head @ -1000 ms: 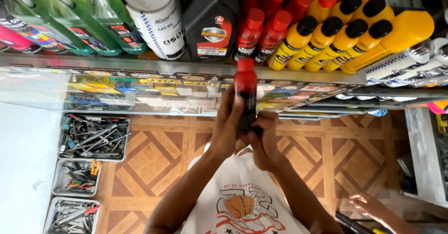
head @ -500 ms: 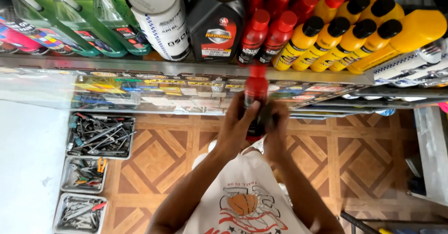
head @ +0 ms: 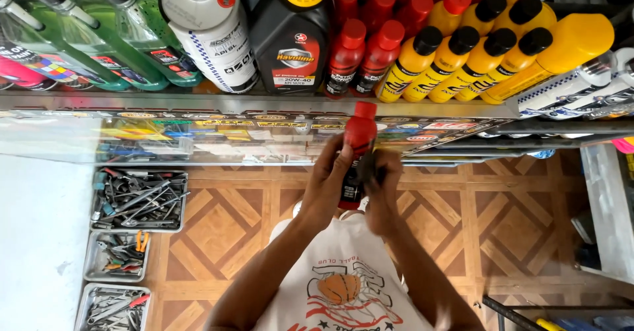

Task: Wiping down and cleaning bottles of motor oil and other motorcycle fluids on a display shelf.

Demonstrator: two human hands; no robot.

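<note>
three tool trays – one black oil jug – one white bottle.

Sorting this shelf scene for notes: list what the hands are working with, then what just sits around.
In hand:
red bottle, gripped by left hand and right hand

Lying about:
yellow bottles
black oil jug
green bottles
trays of tools

Both bare forearms rise from the lower edge and converge at mid-frame. The left hand is raised with fingers curled inward in a closed grip, thumb uppermost. The right hand sits just beside it, fingers likewise curled and closed.
</note>
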